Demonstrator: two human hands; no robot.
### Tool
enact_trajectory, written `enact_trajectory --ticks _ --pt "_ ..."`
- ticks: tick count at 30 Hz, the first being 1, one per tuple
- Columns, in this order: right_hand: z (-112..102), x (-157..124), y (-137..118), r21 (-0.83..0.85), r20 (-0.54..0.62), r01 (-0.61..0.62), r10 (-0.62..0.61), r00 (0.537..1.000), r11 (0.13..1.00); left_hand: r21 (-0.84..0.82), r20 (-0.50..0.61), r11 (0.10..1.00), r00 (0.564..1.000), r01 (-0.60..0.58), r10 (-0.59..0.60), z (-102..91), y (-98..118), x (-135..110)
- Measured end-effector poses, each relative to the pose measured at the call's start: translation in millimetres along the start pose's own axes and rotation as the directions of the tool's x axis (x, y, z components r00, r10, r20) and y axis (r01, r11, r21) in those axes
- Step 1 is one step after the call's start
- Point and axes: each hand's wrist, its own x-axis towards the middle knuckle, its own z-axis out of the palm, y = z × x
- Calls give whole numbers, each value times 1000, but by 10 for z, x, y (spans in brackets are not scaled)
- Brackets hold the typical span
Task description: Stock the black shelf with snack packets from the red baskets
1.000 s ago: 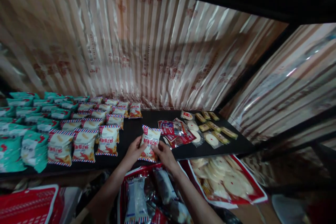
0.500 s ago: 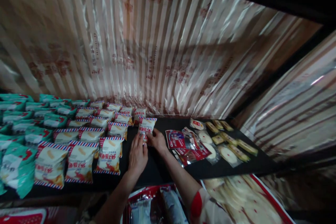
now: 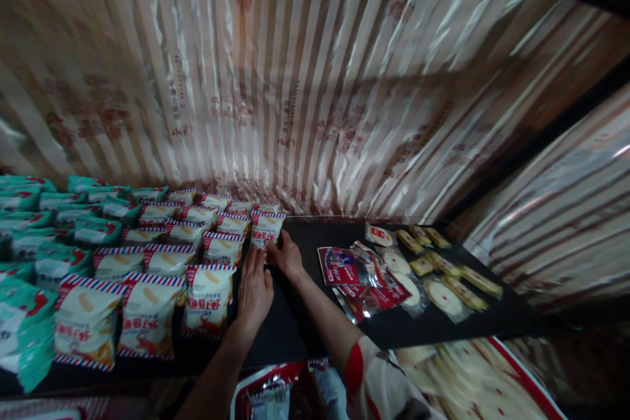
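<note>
A small white snack bag (image 3: 266,226) with red print and a striped top edge stands upright at the right end of the rows of like bags. My left hand (image 3: 254,289) has its fingers along the bag's lower left front. At the bag's lower right side, my right hand (image 3: 287,254) grips the edge with thumb and bent fingers. Just left of my left hand is a front-row snack bag (image 3: 209,298). The fingertips of both hands are partly hidden against the held bag.
Green packets (image 3: 98,231) fill the shelf's left side. On the right lie red packets (image 3: 364,275), round white wrapped pieces (image 3: 445,298) and slim yellowish packs (image 3: 465,292). Below the black shelf (image 3: 295,315) are red-rimmed trays (image 3: 522,367). Striped sheeting (image 3: 295,79) hangs behind.
Both hands have moved the snack bag slightly left and back, against the bags at the row's end. The view has shifted a little.
</note>
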Motion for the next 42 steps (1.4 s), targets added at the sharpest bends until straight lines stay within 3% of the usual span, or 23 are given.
enact_trajectory --ticks 5,13,18,24,30,34,36,39,42 --pt "107 -46 72 76 -172 117 -102 980 990 47 14 999 1000 9 -9 -20 -2 5" --pt "176 -13 95 82 -139 174 -161 977 981 133 -52 991 998 -19 27 29 -18 3" --pt "143 -150 188 57 -194 153 -139 971 987 161 -114 985 990 -66 85 64 -33 -37" --pt "-21 -622 274 75 -240 157 -135 961 985 166 -87 978 986 -129 145 -26 87 -175" --pt "-322 -1451 385 99 -264 203 -171 949 974 35 -26 954 954 -296 297 -86 289 -579" --pt "-530 -2089 683 56 -235 173 -155 959 983 -114 139 912 903 -393 407 -87 473 -1057" --pt "-644 -2365 890 -33 -268 88 -94 959 996 -176 280 916 874 -360 398 -61 540 -1342" --pt "-798 -2695 1168 -149 -272 -48 6 962 988 -122 520 976 827 -178 216 33 577 -1765" --pt "-869 -2926 1328 -291 -113 -132 103 988 948 -40 699 999 713 -35 52 198 574 -2106"
